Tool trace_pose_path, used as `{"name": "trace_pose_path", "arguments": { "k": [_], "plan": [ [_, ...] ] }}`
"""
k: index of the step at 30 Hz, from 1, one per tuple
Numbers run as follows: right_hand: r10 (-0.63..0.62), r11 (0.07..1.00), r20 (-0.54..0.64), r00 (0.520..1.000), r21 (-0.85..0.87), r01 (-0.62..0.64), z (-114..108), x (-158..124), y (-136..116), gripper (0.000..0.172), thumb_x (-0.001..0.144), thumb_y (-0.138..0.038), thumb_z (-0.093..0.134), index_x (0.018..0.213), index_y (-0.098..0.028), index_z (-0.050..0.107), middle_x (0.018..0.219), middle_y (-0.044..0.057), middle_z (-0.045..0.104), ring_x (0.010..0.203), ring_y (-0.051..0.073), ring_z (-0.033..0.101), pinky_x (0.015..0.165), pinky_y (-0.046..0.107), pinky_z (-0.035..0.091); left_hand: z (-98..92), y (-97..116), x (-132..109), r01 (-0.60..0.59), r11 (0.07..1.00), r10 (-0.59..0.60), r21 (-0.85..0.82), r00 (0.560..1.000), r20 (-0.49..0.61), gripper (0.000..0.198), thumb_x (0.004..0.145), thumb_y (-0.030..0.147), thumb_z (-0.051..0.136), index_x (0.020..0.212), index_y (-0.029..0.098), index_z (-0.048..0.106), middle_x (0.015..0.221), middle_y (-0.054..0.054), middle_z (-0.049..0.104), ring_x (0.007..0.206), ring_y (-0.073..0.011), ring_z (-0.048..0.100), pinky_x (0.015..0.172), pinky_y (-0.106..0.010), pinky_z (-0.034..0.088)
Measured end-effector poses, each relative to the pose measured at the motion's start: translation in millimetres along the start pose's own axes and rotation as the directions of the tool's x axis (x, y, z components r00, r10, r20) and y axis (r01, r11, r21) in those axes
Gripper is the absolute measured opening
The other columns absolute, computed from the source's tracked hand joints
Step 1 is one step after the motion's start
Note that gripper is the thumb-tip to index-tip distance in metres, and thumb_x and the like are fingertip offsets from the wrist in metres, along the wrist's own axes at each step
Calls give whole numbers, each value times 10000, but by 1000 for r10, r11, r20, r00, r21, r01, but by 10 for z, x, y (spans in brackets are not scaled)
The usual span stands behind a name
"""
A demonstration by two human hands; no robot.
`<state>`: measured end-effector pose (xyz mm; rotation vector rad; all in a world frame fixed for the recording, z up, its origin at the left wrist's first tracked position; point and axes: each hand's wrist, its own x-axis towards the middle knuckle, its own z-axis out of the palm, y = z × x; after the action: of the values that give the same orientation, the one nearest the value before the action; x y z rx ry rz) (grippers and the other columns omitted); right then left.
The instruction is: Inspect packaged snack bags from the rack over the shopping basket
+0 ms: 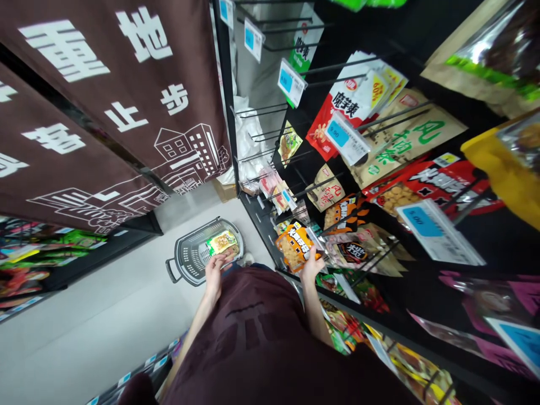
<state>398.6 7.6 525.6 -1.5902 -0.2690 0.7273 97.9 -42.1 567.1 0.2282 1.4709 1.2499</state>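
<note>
My right hand (pixel 311 266) grips the right edge of an orange snack bag (pixel 292 247) with white lettering, at the front of the hanging rack. Close to that hand is a price tag holder (pixel 315 238). My left hand (pixel 214 271) reaches over the near side of a grey shopping basket (pixel 185 253) on the floor, its fingers loosely stretched out and apparently holding nothing. Inside the basket lies a green and yellow snack packet (pixel 223 242), just beyond those fingers. The undersides of the left fingers are hidden.
Hooks on the black rack (pixel 261 236) at right carry several snack bags, including a red and white packet (pixel 333 107) and tan bags (pixel 405 140). Price tags (pixel 439 230) stick out in front. Brown printed curtains (pixel 185 62) hang at left above the pale floor (pixel 105 315).
</note>
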Motion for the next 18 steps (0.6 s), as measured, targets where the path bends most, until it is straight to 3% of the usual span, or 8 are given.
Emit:
{"name": "trace_pose_path", "arguments": {
  "k": [10,18],
  "plan": [
    [-100,994,-76,992,-62,96,-25,-17,-179,520,626,-618,756,750,-145,581,665,30,624,633,157,596,582,270,526,80,6,43,-10,999,8,38,999,52,331,654,379,759,860,160,619,1079,-107,733,867,-224,718,761,-332,563],
    [-86,995,-82,993,-54,81,31,60,-184,541,732,-694,613,854,-172,544,827,75,658,763,190,654,663,313,573,88,20,63,-15,999,12,50,999,50,323,645,383,750,845,167,618,1054,-112,735,872,-238,717,760,-343,559]
  ]
}}
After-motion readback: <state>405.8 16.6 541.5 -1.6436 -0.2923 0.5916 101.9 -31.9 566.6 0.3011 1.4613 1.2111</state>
